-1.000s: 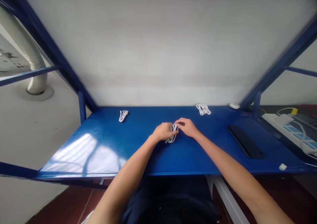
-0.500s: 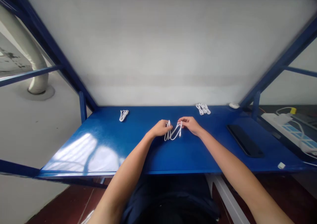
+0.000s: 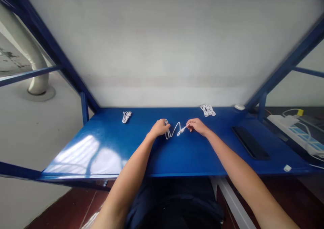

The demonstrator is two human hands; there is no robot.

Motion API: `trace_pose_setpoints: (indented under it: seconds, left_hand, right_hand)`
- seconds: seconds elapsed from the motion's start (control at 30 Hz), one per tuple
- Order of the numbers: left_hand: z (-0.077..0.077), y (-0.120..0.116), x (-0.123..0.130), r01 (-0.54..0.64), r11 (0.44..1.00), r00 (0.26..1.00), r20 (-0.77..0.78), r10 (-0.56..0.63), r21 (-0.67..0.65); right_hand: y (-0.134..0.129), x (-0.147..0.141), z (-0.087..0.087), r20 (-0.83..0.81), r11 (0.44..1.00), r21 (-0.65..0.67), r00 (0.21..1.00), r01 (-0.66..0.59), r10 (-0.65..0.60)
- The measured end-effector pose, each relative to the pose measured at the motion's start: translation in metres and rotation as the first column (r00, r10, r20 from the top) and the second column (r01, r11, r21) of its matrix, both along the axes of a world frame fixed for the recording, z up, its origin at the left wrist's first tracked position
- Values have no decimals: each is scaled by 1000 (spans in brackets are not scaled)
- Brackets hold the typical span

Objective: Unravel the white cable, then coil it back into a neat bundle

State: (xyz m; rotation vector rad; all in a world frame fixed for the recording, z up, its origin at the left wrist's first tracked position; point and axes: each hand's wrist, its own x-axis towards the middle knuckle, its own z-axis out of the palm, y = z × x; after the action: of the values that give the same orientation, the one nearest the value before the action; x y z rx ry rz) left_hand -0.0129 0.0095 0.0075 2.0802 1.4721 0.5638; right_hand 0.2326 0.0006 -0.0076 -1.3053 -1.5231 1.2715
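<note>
Over the middle of the blue table (image 3: 141, 158), a white cable (image 3: 172, 133) hangs in loops between my two hands. My left hand (image 3: 160, 127) is closed around its coiled part, with the loops hanging below the thumb. At the other side my right hand (image 3: 196, 125) pinches the cable near one end, where a white plug shows just left of the fingertips. A zigzag of loose cable runs between the hands. To the left lies a folded white cable (image 3: 126, 117), and at the back right sits a bundle of white cables (image 3: 208, 110).
A black phone-like slab (image 3: 250, 143) lies right of my right arm. Near the front right edge is a small white block (image 3: 287, 168). A white power strip (image 3: 298, 131) with cords stands at the far right. A white mouse-like object (image 3: 239, 107) rests by the back wall.
My hands have moved apart. A loop held by my right hand has come loose and now stretches in a zigzag, with the plug near the right fingertips.
</note>
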Motion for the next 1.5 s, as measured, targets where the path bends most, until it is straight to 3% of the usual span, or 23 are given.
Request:
trace_pose_setpoints:
  seconds: [0.2, 0.33, 0.47, 0.63, 0.73, 0.87, 1.0, 1.13, 1.27, 1.4, 1.5]
  left_hand:
    - [1, -1, 0, -71, 997, 994, -88, 71, 8]
    - [-1, 1, -1, -75, 997, 995, -60, 75, 1]
    - [-3, 3, -3, -121, 992, 992, -28, 120, -22]
    - [-5, 3, -3, -176, 984, 984, -24, 176, -15]
    - [-6, 1, -2, -177, 984, 984, -13, 176, -11]
    - [-5, 1, -2, -125, 992, 992, -4, 125, -14]
    - [-1, 4, -6, -99, 993, 992, 67, 103, -59]
    - [7, 6, -17, 71, 981, 986, 160, -43, -179]
    - [16, 5, -31, 222, 907, 950, 289, -119, -359]
    - [20, 5, -40, 355, 858, 911, 345, -228, -372]
    - [19, 10, -46, 356, 866, 918, 302, -255, -351]
  right_hand:
    - [-2, 0, 2, 8, 989, 127, 997, 71, -73]
    - [-6, -5, 8, 183, 981, 143, 970, 133, -158]
    - [-6, 1, 7, 257, 977, 202, 958, 71, -123]
    - [-8, 2, 2, 158, 997, 75, 987, 5, -16]
    - [-11, -10, 3, 263, 973, 229, 961, 23, -84]
    - [-22, -30, 11, 464, 882, 455, 878, -122, -118]
    - [-30, -37, 17, 572, 891, 383, 820, -242, -24]
    - [-24, -32, 16, 669, 939, 317, 734, -133, -122]
    - [-16, -27, 10, 719, 953, 302, 662, -24, -211]
    - [-16, -21, 9, 701, 952, 306, 678, -9, -219]
    - [-19, -10, 12, 719, 956, 289, 650, 43, -246]
